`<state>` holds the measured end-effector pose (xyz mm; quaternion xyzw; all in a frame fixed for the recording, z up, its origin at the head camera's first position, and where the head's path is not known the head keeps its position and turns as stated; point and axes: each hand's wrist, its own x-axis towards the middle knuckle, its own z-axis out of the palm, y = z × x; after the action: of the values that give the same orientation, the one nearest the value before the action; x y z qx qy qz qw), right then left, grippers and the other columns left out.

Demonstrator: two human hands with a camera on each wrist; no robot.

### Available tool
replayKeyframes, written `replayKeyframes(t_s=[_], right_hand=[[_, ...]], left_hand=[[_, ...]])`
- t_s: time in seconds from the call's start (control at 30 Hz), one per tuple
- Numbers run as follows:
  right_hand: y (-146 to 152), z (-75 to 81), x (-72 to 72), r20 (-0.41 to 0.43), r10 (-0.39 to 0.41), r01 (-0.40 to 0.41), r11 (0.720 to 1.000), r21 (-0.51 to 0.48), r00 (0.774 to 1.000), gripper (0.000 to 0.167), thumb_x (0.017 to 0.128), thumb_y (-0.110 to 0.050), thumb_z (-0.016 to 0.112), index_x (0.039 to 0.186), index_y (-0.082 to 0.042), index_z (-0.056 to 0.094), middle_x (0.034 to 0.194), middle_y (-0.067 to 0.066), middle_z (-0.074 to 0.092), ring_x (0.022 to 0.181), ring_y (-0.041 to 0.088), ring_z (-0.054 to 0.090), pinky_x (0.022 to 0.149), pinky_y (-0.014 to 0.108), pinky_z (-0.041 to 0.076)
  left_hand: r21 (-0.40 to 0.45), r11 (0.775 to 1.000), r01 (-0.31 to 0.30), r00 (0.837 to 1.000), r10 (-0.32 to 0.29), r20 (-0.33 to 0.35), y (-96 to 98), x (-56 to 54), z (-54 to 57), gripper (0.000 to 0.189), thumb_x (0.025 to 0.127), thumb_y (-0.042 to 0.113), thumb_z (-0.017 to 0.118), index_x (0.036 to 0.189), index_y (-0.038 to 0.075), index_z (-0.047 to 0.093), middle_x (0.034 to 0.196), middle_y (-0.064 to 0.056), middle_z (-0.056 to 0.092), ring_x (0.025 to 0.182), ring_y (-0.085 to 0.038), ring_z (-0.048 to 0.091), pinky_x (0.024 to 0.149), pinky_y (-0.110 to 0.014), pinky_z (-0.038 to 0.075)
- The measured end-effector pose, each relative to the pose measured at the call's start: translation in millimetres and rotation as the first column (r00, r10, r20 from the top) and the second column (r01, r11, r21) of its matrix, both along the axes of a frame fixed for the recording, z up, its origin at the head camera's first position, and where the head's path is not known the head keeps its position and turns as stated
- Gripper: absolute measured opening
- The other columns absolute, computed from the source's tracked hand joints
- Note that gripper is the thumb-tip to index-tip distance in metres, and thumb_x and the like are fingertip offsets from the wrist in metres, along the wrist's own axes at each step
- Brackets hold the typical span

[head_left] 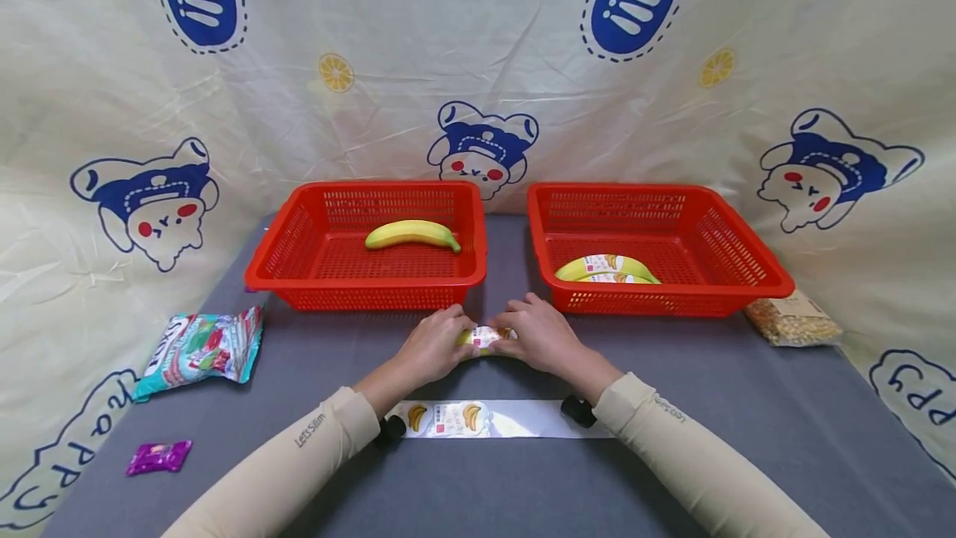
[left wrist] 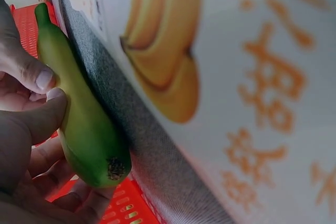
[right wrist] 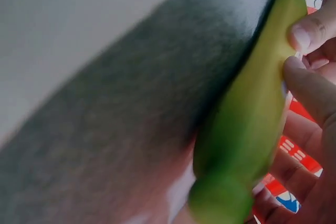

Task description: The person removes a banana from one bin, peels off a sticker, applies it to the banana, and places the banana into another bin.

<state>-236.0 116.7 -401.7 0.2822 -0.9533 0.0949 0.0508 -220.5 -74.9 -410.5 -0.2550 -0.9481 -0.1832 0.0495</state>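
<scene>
A yellow-green banana (left wrist: 86, 108) lies sideways between the two hands, just in front of the baskets. Around its left end curls the left hand (head_left: 436, 345), thumb on the near side and fingers behind. The right hand (head_left: 547, 337) grips the other end in the same way. Both thumbs come close together at the banana's middle in the wrist views. A white label with banana pictures (head_left: 485, 338) sits on the banana between the hands in the head view. Nearer the person, a strip of printed labels (head_left: 461, 419) lies flat on the table, below the wrists.
A red basket (head_left: 373, 295) at the back left holds one banana (head_left: 411, 233). Another red basket (head_left: 657, 301) at the back right contains labelled bananas (head_left: 608, 266). Left lie a snack bag (head_left: 202, 349) and a purple packet (head_left: 159, 457); a bag of grain-like food (head_left: 795, 320) is far right.
</scene>
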Motion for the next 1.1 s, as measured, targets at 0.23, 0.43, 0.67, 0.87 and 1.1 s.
replayKeyframes(t_s=[0.23, 0.43, 0.67, 0.87, 1.1], right_hand=[[18, -2.0, 3.9, 0.011, -0.051, 0.051, 0.999, 0.009, 0.999, 0.04, 0.074, -0.043, 0.077, 0.106, -0.021, 0.073, 0.09, -0.001, 0.066, 0.076, 0.014, 0.049, 0.065, 0.028, 0.04], [28, -2.4, 7.0, 0.116, -0.097, 0.098, 0.995, -0.007, 0.989, 0.044, 0.076, -0.043, 0.074, 0.113, -0.02, 0.069, 0.092, -0.001, 0.065, 0.078, 0.012, 0.053, 0.068, 0.03, 0.044], [26, -3.1, 7.4, 0.131, -0.11, 0.115, 0.993, -0.033, 0.985, 0.044, 0.077, -0.042, 0.075, 0.113, -0.019, 0.069, 0.095, -0.001, 0.066, 0.081, 0.013, 0.055, 0.071, 0.032, 0.045], [27, -2.6, 8.0, 0.14, -0.125, 0.131, 0.991, -0.038, 0.982, 0.044, 0.076, -0.043, 0.075, 0.112, -0.018, 0.07, 0.09, -0.003, 0.064, 0.077, 0.011, 0.053, 0.068, 0.029, 0.043], [26, -2.7, 8.9, 0.155, -0.14, 0.149, 0.988, -0.049, 0.978, 0.043, 0.076, -0.042, 0.075, 0.112, -0.018, 0.069, 0.089, -0.002, 0.063, 0.077, 0.011, 0.052, 0.068, 0.03, 0.043]], left_hand=[[0.0, 1.0, -0.012, 1.0, 0.012, 0.017, 1.5, 0.2, 0.3, 0.034, 0.081, 0.024, 0.074, 0.11, 0.006, 0.068, 0.098, -0.005, 0.06, 0.088, -0.02, 0.058, 0.081, -0.037, 0.048], [0.009, 0.999, -0.048, 0.998, 0.048, 0.043, 0.2, 2.2, 1.3, 0.036, 0.08, 0.027, 0.074, 0.111, 0.009, 0.068, 0.099, -0.004, 0.06, 0.089, -0.02, 0.058, 0.078, -0.038, 0.049], [0.068, 0.995, -0.069, 0.992, 0.062, 0.108, -7.2, 4.7, -0.3, 0.042, 0.079, 0.026, 0.075, 0.116, 0.008, 0.067, 0.1, -0.004, 0.063, 0.087, -0.018, 0.058, 0.078, -0.036, 0.045], [0.155, 0.979, -0.13, 0.974, 0.097, 0.203, -18.8, 9.3, -0.1, 0.041, 0.078, 0.019, 0.076, 0.116, 0.008, 0.066, 0.11, -0.008, 0.068, 0.098, -0.022, 0.061, 0.085, -0.041, 0.045], [0.206, 0.96, -0.189, 0.959, 0.135, 0.25, -26.0, 14.8, -2.5, 0.033, 0.079, 0.015, 0.075, 0.111, 0.011, 0.067, 0.105, -0.006, 0.068, 0.092, -0.018, 0.059, 0.082, -0.038, 0.045]])
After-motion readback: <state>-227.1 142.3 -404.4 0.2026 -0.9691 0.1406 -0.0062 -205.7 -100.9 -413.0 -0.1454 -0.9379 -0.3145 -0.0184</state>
